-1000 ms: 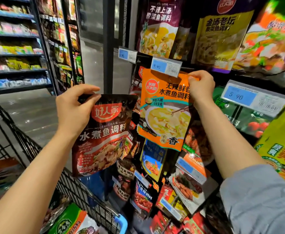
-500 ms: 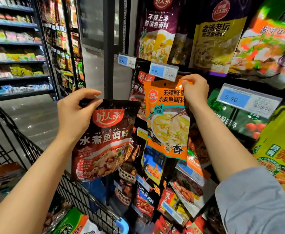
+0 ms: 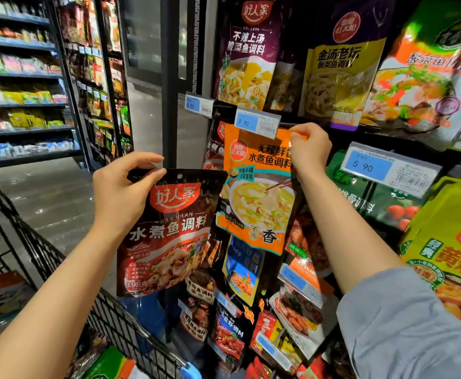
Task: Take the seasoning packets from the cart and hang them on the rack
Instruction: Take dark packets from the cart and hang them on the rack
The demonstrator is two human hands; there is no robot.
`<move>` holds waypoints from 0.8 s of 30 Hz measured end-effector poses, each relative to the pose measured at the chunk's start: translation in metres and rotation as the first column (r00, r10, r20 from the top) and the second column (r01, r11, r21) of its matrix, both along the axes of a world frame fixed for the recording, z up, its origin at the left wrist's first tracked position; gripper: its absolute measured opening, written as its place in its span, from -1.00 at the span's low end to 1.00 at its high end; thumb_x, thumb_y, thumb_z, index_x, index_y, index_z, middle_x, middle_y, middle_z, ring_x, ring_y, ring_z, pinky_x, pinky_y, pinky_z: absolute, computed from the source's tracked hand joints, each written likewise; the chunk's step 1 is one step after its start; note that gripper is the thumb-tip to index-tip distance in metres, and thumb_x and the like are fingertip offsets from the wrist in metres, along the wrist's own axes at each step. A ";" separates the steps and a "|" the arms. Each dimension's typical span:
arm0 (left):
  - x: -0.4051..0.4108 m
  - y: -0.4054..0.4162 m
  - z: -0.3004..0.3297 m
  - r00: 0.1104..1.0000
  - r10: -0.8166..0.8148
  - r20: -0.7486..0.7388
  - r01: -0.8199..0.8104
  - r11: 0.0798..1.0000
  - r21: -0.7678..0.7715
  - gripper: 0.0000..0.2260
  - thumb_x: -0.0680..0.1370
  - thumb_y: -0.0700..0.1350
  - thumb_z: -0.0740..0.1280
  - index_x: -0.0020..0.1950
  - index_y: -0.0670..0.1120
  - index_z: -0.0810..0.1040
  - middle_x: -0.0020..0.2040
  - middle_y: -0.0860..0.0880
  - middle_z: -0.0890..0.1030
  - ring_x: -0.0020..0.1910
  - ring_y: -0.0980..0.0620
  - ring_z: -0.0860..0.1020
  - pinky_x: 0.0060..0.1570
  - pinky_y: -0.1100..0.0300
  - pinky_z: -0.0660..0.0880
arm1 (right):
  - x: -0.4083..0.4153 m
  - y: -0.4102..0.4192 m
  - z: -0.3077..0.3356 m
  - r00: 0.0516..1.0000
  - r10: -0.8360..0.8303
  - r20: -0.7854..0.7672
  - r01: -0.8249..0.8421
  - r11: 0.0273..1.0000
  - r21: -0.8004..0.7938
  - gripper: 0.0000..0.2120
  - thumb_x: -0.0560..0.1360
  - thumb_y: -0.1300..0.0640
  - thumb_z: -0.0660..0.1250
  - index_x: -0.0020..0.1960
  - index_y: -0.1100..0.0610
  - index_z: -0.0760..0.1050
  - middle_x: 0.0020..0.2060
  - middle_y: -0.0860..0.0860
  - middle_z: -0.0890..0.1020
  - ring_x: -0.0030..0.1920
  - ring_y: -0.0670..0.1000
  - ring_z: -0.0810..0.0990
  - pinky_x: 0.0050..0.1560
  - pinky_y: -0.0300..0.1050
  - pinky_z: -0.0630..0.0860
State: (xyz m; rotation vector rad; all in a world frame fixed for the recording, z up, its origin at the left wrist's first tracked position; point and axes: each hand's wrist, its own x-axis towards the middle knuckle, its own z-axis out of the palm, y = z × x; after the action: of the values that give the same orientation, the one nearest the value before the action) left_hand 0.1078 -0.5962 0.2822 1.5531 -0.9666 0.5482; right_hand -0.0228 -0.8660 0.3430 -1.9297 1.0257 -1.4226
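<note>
My left hand (image 3: 124, 191) pinches the top edge of a dark red seasoning packet (image 3: 169, 236), which hangs in the air left of the rack and above the cart. My right hand (image 3: 310, 150) grips the top right corner of an orange seasoning packet (image 3: 259, 198), holding it against the rack (image 3: 357, 129) just below a blue 9.90 price tag (image 3: 256, 123). The packet's top edge sits behind that tag, so the hook is hidden. The black wire cart (image 3: 46, 258) stands at lower left with more packets (image 3: 109, 365) inside.
Purple, yellow and orange-green packets hang on the row above. Green packets and a 5.90 price tag (image 3: 387, 168) are to the right. Several small packets crowd the hooks below. A dark pillar (image 3: 170, 77) and aisle shelves (image 3: 24, 105) stand to the left.
My right hand has shifted the orange packet slightly down and left under the 9.90 tag. My left hand with the dark red packet has drifted a little lower.
</note>
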 end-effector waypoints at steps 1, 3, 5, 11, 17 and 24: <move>0.001 0.000 0.000 1.000 -0.004 0.004 0.004 1.000 0.001 -0.83 0.45 -0.20 0.44 0.00 0.01 0.60 -0.19 0.42 0.57 -0.12 0.40 0.52 -0.07 0.50 0.42 | 0.001 0.001 -0.001 1.000 -0.004 0.009 0.004 1.000 0.000 -0.83 0.53 0.23 0.23 0.00 0.10 0.59 -0.07 -0.06 0.58 -0.02 -0.09 0.50 -0.06 -0.25 0.36; 0.002 0.000 0.001 1.000 -0.004 0.012 0.004 1.000 0.005 -0.82 0.45 -0.20 0.45 0.00 0.02 0.60 -0.17 0.47 0.54 -0.12 0.39 0.53 -0.06 0.48 0.44 | 0.003 -0.002 -0.003 0.999 -0.037 0.022 0.036 0.999 0.014 -0.82 0.53 0.23 0.22 0.01 0.11 0.60 -0.07 -0.06 0.58 -0.04 -0.10 0.49 -0.07 -0.27 0.34; 0.002 0.001 0.001 1.000 -0.003 0.017 0.003 1.000 0.010 -0.83 0.45 -0.19 0.45 0.00 0.02 0.61 -0.16 0.47 0.54 -0.11 0.38 0.53 -0.05 0.47 0.45 | 0.001 -0.009 -0.007 0.996 -0.081 0.029 0.080 0.996 0.041 -0.80 0.54 0.24 0.21 0.04 0.12 0.60 0.00 -0.02 0.61 0.02 -0.05 0.53 -0.04 -0.23 0.37; 0.000 0.001 0.001 1.000 -0.007 0.031 0.006 1.000 0.015 -0.83 0.45 -0.20 0.44 0.00 0.01 0.61 -0.16 0.48 0.54 -0.10 0.38 0.53 -0.04 0.47 0.44 | 0.004 -0.020 -0.018 0.991 -0.131 -0.001 0.131 0.991 -0.027 -0.78 0.57 0.25 0.17 0.15 0.15 0.53 0.12 0.08 0.57 0.13 0.07 0.52 0.02 -0.16 0.38; -0.001 0.001 -0.007 1.000 -0.026 0.015 0.026 1.000 -0.015 -0.83 0.45 -0.22 0.45 -0.01 -0.02 0.61 -0.15 0.44 0.56 -0.11 0.36 0.55 -0.03 0.47 0.43 | -0.007 -0.004 -0.062 0.891 -0.210 -0.403 -0.153 0.695 -0.702 -0.61 0.48 0.10 0.30 0.29 0.13 0.44 0.33 0.20 0.39 0.38 0.23 0.29 0.38 0.24 0.22; 0.000 -0.001 -0.017 0.999 -0.024 -0.029 0.024 1.000 -0.008 -0.75 0.45 -0.22 0.44 -0.05 0.13 0.57 -0.14 0.39 0.59 -0.12 0.32 0.56 -0.04 0.46 0.44 | 0.009 -0.020 -0.094 0.287 -0.351 -0.891 -0.462 0.764 -0.450 -0.41 0.52 -0.37 -0.14 0.50 -0.19 0.05 0.51 0.00 0.14 0.51 0.11 0.06 0.38 0.35 -0.36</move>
State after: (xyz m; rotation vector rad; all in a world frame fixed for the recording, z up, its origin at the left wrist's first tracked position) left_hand 0.1077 -0.5971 0.2654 1.5365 -0.9584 0.5102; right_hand -0.0137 -0.8863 0.2485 -3.5506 0.8557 -0.2882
